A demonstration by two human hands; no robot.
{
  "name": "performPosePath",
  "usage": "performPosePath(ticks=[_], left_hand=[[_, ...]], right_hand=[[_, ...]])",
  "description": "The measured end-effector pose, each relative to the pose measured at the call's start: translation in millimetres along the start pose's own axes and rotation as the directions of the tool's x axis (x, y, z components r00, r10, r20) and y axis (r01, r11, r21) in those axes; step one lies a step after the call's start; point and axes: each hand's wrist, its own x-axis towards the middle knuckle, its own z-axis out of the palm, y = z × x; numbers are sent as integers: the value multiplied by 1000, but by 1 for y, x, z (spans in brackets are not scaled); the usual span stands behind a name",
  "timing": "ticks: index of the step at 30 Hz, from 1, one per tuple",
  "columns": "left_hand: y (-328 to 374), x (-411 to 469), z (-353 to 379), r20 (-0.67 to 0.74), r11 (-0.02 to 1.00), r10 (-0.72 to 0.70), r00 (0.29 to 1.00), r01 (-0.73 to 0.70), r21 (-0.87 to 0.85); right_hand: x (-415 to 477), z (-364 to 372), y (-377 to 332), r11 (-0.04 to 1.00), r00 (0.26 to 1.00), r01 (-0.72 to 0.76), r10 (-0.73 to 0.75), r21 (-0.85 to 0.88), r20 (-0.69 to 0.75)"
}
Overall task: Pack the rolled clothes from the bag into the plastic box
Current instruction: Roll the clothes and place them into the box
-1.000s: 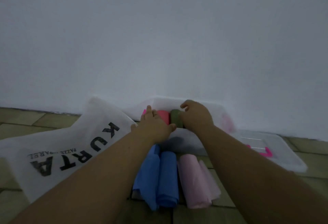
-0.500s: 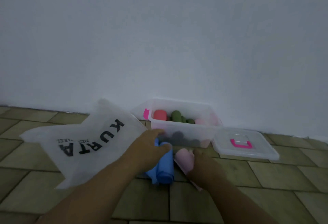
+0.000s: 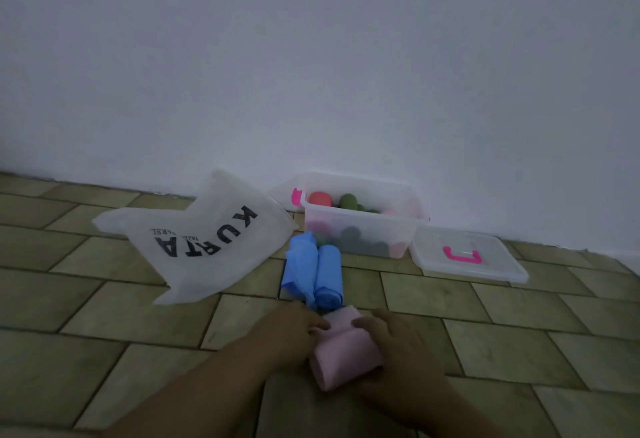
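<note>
Left to right. A flat white non-woven bag printed "KURTA" (image 3: 204, 240) lies slack on the tiled floor (image 3: 86, 299), far left of the work area. Just right of it, two blue rolled garments (image 3: 313, 273) lie side by side on the floor, near the clear plastic box (image 3: 363, 226), which stands against the wall and already holds red, green, dark and pink rolls. The box's clear lid with a pink handle (image 3: 465, 257) lies flat on the floor at the box's right.

In the near foreground the left hand (image 3: 287, 330) and right hand (image 3: 398, 351) flank a pale pink rolled garment (image 3: 343, 347) resting on the floor. The left fingers press together against its left side; the right fingers lie spread over its right side and top. Whether the roll is gripped or merely steadied cannot be told.

Step in hand, as judged: tidying or taking up the pink roll, with packing partly done. The next move calls for lifting the roll without letting it unwind, carrying it far and slightly right, and seating it in a remaining gap in the box; the blue rolls would follow.
</note>
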Motion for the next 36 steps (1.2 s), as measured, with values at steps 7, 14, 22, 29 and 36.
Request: performPosePath(ticks=[7,14,22,29,36], left_hand=[[-6,15,17,144,943,-2,990,-46,331],[-13,12,31,21,914,21,1000,-27,406],[-17,14,38,-38,927,12,999,3,376],[-3,0,34,-115,971,-9,993,36,235],[49,-31,52,-108,960,276,955,-279,-12]], right_hand=[[5,24,-23,956,933,-286,263,64,245],[-1,23,-21,931,916,-360,366,-68,166],[-15,33,-6,961,960,-278,277,-16,-38],[-11,37,-11,941,942,-335,334,-57,-31],[-25,33,-2,954,953,-292,296,-63,68]])
